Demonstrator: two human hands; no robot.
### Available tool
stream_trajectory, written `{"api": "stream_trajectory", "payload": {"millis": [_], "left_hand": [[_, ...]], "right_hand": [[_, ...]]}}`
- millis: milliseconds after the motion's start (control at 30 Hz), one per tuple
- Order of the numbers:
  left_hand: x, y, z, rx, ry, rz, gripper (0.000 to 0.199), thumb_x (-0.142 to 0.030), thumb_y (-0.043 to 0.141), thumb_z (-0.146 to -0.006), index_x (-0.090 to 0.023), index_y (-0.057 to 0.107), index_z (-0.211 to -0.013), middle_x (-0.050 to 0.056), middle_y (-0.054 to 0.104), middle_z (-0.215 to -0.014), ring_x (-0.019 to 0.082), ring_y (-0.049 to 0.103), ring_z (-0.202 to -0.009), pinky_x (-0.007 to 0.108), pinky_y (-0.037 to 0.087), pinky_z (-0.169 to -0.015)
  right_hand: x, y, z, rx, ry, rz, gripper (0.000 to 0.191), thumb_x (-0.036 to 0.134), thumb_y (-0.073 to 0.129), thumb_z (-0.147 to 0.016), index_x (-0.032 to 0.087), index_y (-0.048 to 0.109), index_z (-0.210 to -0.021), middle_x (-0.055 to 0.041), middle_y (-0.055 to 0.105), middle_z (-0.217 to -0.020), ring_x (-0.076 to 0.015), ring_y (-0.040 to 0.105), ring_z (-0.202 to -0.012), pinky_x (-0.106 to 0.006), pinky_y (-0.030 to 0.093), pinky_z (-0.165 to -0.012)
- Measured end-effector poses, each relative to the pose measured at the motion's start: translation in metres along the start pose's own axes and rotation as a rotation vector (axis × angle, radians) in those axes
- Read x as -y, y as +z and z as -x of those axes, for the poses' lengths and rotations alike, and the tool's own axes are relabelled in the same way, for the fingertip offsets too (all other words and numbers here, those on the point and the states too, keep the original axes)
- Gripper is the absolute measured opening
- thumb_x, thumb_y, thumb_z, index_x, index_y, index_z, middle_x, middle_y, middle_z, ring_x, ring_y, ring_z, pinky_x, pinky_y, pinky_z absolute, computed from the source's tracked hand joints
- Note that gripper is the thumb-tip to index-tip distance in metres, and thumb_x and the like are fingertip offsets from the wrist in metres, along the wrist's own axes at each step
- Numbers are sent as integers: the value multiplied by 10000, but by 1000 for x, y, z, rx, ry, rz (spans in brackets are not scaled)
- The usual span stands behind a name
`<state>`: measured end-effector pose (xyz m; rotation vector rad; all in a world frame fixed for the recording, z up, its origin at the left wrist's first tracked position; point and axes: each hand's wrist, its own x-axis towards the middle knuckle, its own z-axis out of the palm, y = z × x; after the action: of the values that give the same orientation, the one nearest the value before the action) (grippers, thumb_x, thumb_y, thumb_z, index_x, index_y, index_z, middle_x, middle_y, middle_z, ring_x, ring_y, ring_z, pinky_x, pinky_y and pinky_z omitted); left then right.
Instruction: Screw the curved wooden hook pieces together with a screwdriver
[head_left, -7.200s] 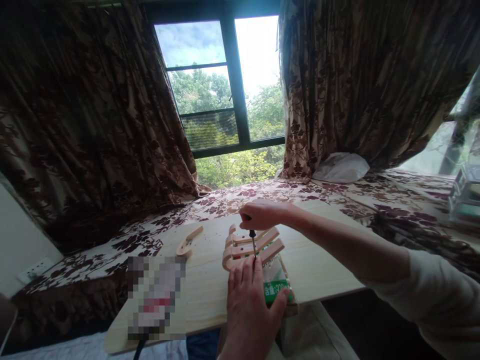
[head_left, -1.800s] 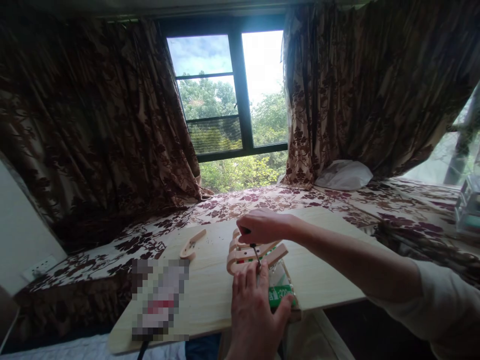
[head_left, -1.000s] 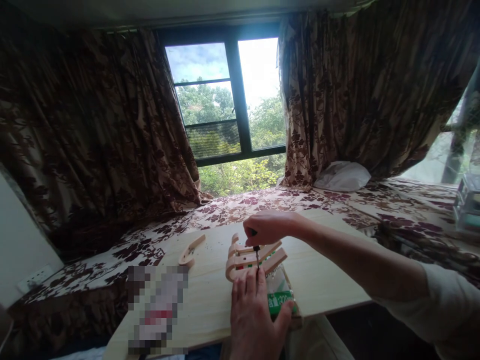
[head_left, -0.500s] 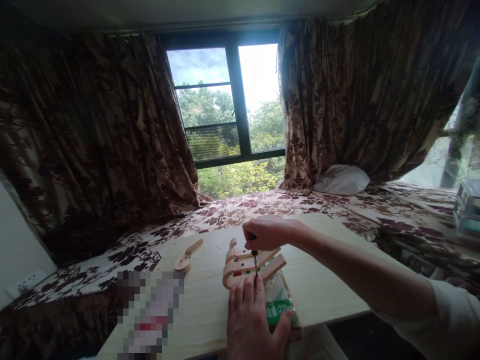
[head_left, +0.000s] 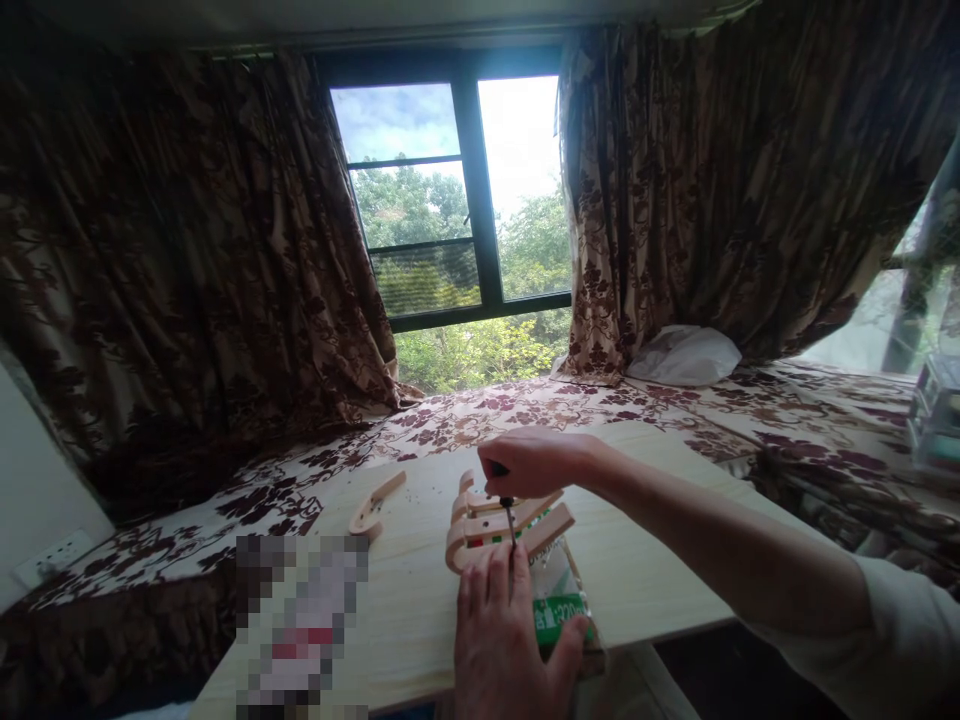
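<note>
My right hand (head_left: 534,463) is closed round the dark handle of a screwdriver (head_left: 511,520), whose shaft points down at the nearest of several curved wooden pieces (head_left: 455,545). These pieces lie side by side over a green and white package (head_left: 559,605). My left hand (head_left: 501,625) rests palm down with its fingertips on the near wooden piece, beside the screwdriver tip, and its thumb spread over the package. Where the tip meets the wood is partly hidden by my left fingers.
Another curved wooden piece (head_left: 367,510) lies on the pale wooden board (head_left: 412,620), with small dark bits near it. A pixelated patch covers the board's left side. Behind are patterned cloth (head_left: 517,400), a white plastic bag (head_left: 684,357), curtains and a window.
The screwdriver handle and my right hand have shifted slightly left, so the shaft leans a little more. My left hand stays in place on the wood.
</note>
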<state>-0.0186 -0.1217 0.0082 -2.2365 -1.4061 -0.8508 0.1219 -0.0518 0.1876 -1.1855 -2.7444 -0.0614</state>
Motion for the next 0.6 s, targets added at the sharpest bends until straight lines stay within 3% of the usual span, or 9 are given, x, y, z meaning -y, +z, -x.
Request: {"api": "stream_trajectory", "payload": {"millis": [600], "left_hand": [[0, -1, 0, 2, 13, -22, 669, -597, 457, -835, -161, 455, -1342, 78, 524, -1321, 278, 459, -1204, 406, 348, -1024]], "right_hand": [[-1, 2, 0, -21, 12, -13, 213, 321, 509, -797, 193, 647, -898, -45, 674, -803, -133, 529, -657, -231, 309, -522]]}}
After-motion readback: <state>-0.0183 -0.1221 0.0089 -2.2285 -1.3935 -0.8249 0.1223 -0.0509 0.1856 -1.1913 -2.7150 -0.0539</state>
